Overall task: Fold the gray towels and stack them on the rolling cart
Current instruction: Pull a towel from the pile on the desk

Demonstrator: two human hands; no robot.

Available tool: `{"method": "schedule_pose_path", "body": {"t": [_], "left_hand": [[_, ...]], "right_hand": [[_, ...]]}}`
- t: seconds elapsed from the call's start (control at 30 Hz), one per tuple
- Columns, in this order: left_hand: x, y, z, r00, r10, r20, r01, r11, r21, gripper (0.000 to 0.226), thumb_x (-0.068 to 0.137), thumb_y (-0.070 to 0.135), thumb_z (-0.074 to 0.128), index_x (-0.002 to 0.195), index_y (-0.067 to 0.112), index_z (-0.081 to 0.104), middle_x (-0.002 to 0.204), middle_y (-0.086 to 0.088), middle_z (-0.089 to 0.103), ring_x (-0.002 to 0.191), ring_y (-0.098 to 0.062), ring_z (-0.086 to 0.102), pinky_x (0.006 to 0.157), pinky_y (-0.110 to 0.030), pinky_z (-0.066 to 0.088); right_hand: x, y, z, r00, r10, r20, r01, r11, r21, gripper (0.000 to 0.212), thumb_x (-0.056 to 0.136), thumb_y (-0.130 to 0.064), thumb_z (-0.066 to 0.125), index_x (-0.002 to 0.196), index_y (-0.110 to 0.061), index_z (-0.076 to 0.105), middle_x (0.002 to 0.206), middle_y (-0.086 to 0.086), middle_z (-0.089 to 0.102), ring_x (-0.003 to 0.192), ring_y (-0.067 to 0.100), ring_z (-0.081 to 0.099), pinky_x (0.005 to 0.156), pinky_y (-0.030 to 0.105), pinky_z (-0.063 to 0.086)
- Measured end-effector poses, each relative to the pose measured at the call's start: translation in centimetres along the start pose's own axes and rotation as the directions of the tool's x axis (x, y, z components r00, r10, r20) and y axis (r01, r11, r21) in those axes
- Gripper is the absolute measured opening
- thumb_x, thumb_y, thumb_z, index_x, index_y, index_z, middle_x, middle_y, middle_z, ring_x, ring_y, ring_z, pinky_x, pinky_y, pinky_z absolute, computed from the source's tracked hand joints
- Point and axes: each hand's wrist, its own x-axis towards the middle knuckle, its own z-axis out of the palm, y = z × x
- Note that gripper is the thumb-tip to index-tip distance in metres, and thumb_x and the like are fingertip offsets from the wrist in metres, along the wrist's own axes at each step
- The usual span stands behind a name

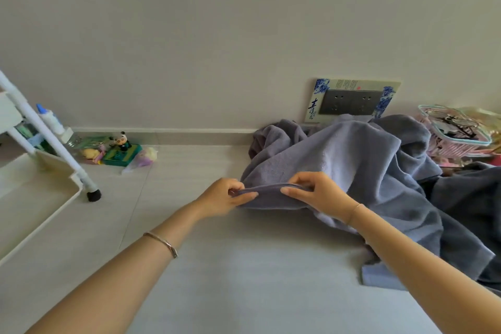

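Note:
A light gray towel (347,163) lies rumpled on the pale floor, right of centre. My left hand (226,195) pinches its near hem at the left end. My right hand (314,192) pinches the same hem a short way to the right, so the edge is stretched between them. A darker gray towel (471,214) lies crumpled under and to the right of it. The white rolling cart (40,192) stands at the left edge, its lower tray bare, one black foot (94,195) on the floor.
Small toys and a green box (119,152) sit by the wall behind the cart. A wall socket with a blue-white frame (349,102) is behind the towels. A pink basket (455,133) stands at the far right. Bare floor tiles (244,279) lie below my hands.

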Motion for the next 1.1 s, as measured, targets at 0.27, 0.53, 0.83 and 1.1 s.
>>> {"method": "schedule_pose_path", "body": {"t": [0.27, 0.53, 0.83, 1.1], "left_hand": [[-2.8, 10.0, -7.0, 0.973, 0.098, -0.207, -0.123, 0.986, -0.112, 0.063, 0.09, 0.056, 0.047, 0.079, -0.005, 0.051, 0.066, 0.0, 0.042, 0.064, -0.01, 0.04, 0.06, -0.025, 0.031], [-8.4, 22.8, -15.6, 0.878, 0.319, -0.357, -0.332, 0.943, 0.025, 0.057, 0.088, 0.051, 0.056, 0.068, -0.001, 0.046, 0.067, -0.005, 0.034, 0.062, -0.016, 0.033, 0.058, -0.027, 0.027], [-4.6, 16.5, -17.0, 0.927, 0.153, -0.343, -0.135, 0.988, 0.078, 0.036, 0.085, 0.038, 0.064, 0.066, 0.011, 0.052, 0.052, 0.004, 0.038, 0.046, -0.004, 0.028, 0.046, -0.02, 0.022], [2.9, -3.2, -12.0, 0.927, -0.019, -0.375, 0.158, 0.925, 0.344, 0.037, 0.083, 0.053, 0.063, 0.072, 0.019, 0.054, 0.06, 0.007, 0.049, 0.061, -0.01, 0.044, 0.053, -0.025, 0.03]], "right_hand": [[0.0, -10.7, -5.4, 0.981, -0.172, -0.084, 0.186, 0.964, 0.189, 0.021, 0.084, -0.027, 0.067, 0.084, -0.006, 0.067, 0.076, 0.001, 0.064, 0.076, 0.006, 0.056, 0.078, 0.021, 0.045], [-2.9, -22.0, -11.0, 0.918, -0.393, -0.054, 0.379, 0.83, 0.408, 0.014, 0.079, -0.025, 0.062, 0.081, -0.012, 0.057, 0.068, -0.005, 0.067, 0.061, 0.004, 0.061, 0.057, 0.013, 0.048], [3.3, -19.4, -7.5, 0.973, -0.229, -0.005, 0.211, 0.887, 0.411, 0.013, 0.085, -0.02, 0.064, 0.077, -0.013, 0.058, 0.068, -0.003, 0.068, 0.061, 0.005, 0.061, 0.054, 0.013, 0.047], [13.7, -4.3, 4.7, 0.996, 0.064, -0.059, -0.059, 0.995, 0.082, 0.019, 0.083, -0.024, 0.071, 0.071, -0.013, 0.062, 0.065, -0.004, 0.061, 0.063, 0.003, 0.053, 0.065, 0.018, 0.042]]}}
